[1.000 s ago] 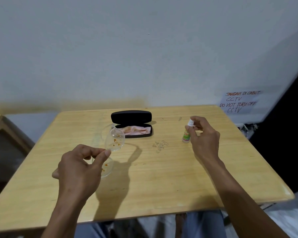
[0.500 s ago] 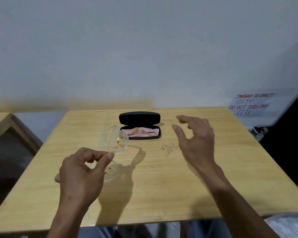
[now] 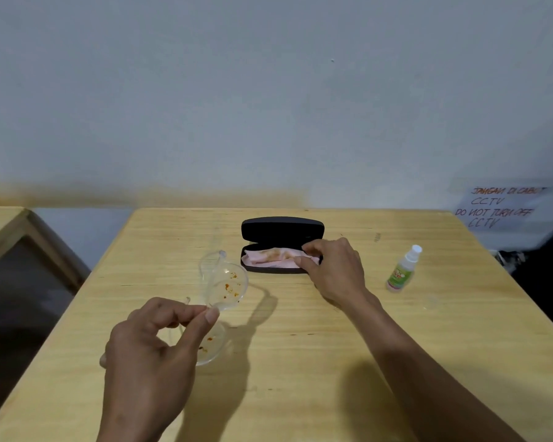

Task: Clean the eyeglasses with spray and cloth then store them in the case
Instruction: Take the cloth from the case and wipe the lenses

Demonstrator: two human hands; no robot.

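Left hand (image 3: 147, 355), eyeglasses (image 3: 222, 291) pointing away

A light yellow wooden table (image 3: 300, 362) with visible grain fills the lower middle of the view. Behind the table's far edge rises a plain pale grey wall (image 3: 268, 90), with a brownish-yellow stain (image 3: 109, 194) smeared along its base just above that far edge. To the right of the table's far right corner, a white paper sign (image 3: 500, 207) is stuck on the wall, hand-lettered in orange and dark ink; it reads "DO NOT TURN OFF CCTV" under another line. Left of the table, apart from it, stands a second piece of light wooden furniture (image 3: 10, 231) with a dark opening below its frame.
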